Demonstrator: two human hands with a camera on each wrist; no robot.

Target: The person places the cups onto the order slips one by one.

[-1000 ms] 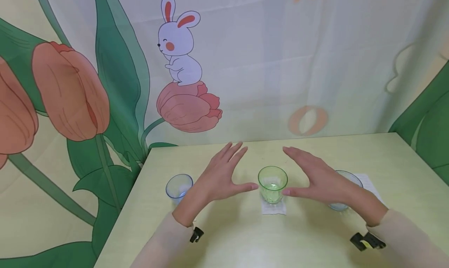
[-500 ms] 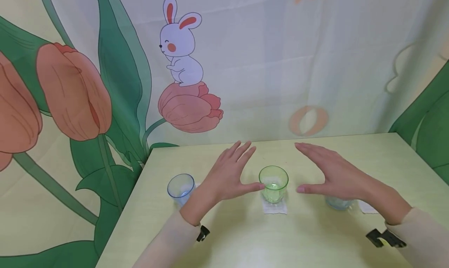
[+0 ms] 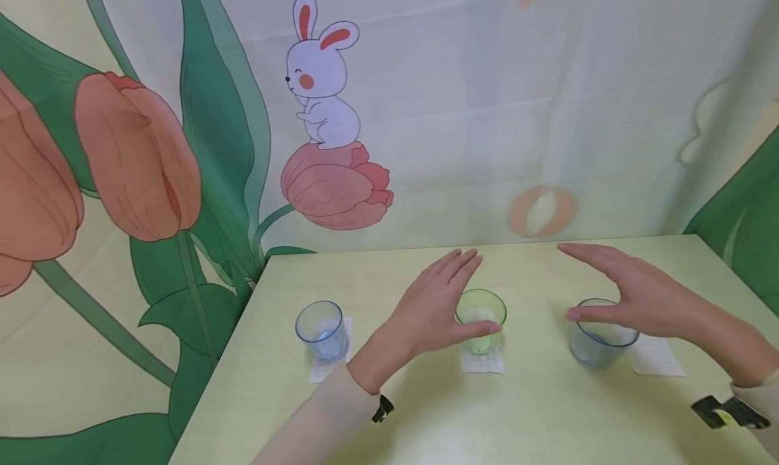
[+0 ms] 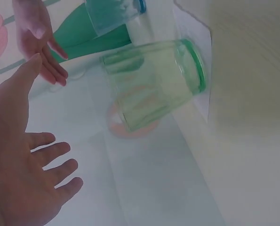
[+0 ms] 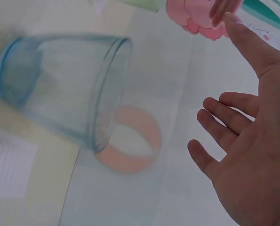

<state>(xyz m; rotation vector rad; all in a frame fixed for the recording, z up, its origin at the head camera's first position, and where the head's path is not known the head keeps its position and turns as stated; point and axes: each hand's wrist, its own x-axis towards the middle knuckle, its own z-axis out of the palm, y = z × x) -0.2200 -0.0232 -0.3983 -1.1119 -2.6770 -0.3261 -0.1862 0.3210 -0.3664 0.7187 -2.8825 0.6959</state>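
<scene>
A green-tinted glass [image 3: 481, 309] stands upright on a paper slip [image 3: 482, 365] mid-table. My left hand [image 3: 433, 311], fingers extended and thumb spread, hovers beside it and partly covers it in the head view; the left wrist view shows a gap between the hand [image 4: 31, 160] and the glass [image 4: 154, 84]. Farther right, my right hand [image 3: 642, 296] is held with straight fingers near a blue-grey glass [image 3: 599, 347]. In the right wrist view the hand [image 5: 252, 136] and that glass [image 5: 69, 89] are apart. Neither hand holds anything.
A blue glass [image 3: 322, 333] stands at the left on another paper slip [image 3: 328, 369]. Right of the blue-grey glass lies a paper slip [image 3: 657, 357]. Behind the pale tabletop [image 3: 523, 418] hangs a curtain [image 3: 450, 113] printed with tulips and a rabbit.
Both hands have moved right: the left from left of the green glass to partly in front of it, the right from beside the green glass to near the blue-grey one. The view has shifted slightly.
</scene>
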